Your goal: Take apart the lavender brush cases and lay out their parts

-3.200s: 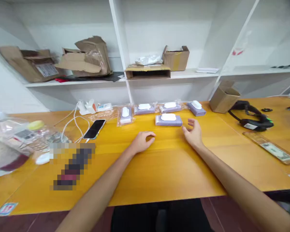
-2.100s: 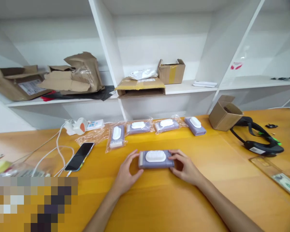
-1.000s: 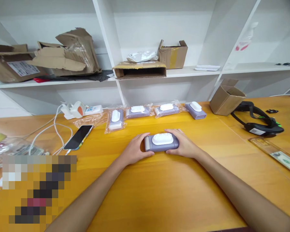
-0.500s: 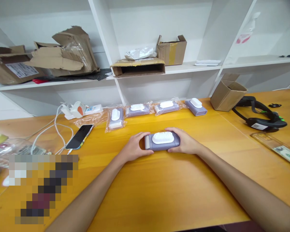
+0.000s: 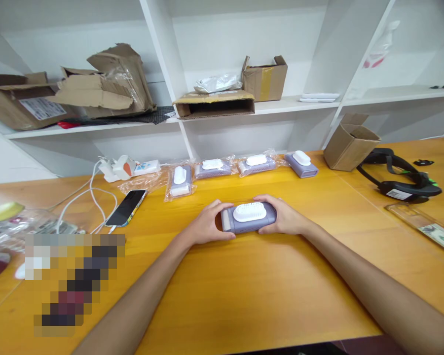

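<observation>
While the left hand grips the purple device, the right hand cups its opposite end.

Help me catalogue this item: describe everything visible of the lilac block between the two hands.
The lilac block is long and box-like, apparently plastic, with no wrapper visible on it. A white oval pad with short bristles sits on top, facing up; a paler strip runs across the left end. It lies roughly crosswise before the person, over the table; whether it rests there is unclear. The left hand grips its left end, the right hand its right end.
</observation>
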`<state>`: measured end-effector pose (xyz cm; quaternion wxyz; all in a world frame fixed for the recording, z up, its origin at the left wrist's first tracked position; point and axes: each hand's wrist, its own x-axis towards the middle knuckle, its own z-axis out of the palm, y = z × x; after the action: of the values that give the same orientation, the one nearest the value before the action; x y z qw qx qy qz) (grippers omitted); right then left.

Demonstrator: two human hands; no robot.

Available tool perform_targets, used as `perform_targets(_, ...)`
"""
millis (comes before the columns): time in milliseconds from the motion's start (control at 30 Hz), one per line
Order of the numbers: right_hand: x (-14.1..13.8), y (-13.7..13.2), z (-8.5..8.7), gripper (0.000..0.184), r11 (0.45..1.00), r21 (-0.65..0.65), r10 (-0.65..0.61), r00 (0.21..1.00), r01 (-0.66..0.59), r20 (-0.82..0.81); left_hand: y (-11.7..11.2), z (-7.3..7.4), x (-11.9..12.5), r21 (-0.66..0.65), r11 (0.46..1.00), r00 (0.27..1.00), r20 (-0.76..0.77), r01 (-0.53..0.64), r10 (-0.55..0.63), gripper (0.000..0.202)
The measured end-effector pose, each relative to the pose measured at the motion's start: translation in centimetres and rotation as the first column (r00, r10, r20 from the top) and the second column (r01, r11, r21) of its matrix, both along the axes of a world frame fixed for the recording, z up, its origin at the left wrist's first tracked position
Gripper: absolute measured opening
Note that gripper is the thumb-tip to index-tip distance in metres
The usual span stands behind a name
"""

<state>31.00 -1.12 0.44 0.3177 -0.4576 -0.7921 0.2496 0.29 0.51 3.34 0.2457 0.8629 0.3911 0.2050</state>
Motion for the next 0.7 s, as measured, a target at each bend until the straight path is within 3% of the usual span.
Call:
perform_targets(300,0.0,0.0,0.1,0.085,0.999,-0.033,0.018,0.999,-0.019,-0.031,0.0,0.0,-0.2,-0.012,1.0,1.0,0.012,0.019,-0.019,0.083)
perform_targets(433,1.1,0.6,0.1,0.08,0.999,-0.034,-0.017,0.997,0.014,-0.077,0.8,-0.2,-1.9,0.061,0.988,0.99,0.011,-0.144,0.143,0.078)
perform_targets(533,1.9,1.1,-0.1,0.081,0.996,-0.027,-0.092,0.992,0.09,-0.08,1.6,0.2,-3.5,0.091,0.956,0.954,0.138,-0.279,0.265,0.077)
perform_targets(700,1.9,1.2,-0.4,0.086,0.992,-0.028,-0.121,0.991,0.119,-0.063,2.1,0.2,-4.2,0.042,0.973,0.954,0.208,-0.228,0.215,0.071)
